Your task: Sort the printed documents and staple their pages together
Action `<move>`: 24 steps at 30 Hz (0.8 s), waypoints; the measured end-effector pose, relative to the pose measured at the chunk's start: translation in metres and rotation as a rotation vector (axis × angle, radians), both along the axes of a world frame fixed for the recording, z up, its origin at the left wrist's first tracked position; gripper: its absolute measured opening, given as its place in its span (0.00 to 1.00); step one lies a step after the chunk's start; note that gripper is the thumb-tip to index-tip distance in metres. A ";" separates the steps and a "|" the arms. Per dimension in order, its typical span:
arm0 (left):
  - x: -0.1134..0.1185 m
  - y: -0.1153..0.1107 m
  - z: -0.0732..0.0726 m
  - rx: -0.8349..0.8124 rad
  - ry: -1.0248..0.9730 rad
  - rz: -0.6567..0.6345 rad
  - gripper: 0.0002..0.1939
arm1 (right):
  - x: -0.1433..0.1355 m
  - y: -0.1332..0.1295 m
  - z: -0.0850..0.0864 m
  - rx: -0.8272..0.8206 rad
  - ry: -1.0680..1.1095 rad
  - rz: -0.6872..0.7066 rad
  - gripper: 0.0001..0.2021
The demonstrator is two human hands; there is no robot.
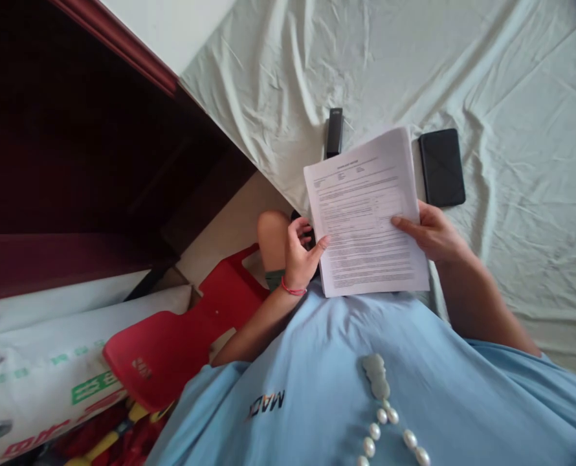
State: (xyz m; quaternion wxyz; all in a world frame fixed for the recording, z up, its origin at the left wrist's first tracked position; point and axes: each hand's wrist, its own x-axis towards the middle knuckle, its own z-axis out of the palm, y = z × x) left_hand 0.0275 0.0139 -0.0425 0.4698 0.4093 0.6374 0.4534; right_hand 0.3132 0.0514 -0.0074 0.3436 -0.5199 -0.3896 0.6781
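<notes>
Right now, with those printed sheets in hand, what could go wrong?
The printed sheets could slip or fan out: the right hand pinches one side, while the left hand seems to have only its thumb at the other edge. Pushing them forward might also nudge the small black box, which shows right beyond their top edge.
</notes>
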 end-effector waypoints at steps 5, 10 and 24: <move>0.010 0.032 0.012 -0.002 -0.381 0.060 0.41 | 0.001 0.012 0.032 0.142 -0.075 0.074 0.20; 0.009 0.046 0.034 0.039 -0.424 0.054 0.39 | 0.008 0.021 0.059 0.280 -0.184 0.097 0.19; 0.010 0.048 0.067 0.005 -0.569 -0.166 0.49 | 0.030 0.021 0.080 0.472 -0.330 0.116 0.13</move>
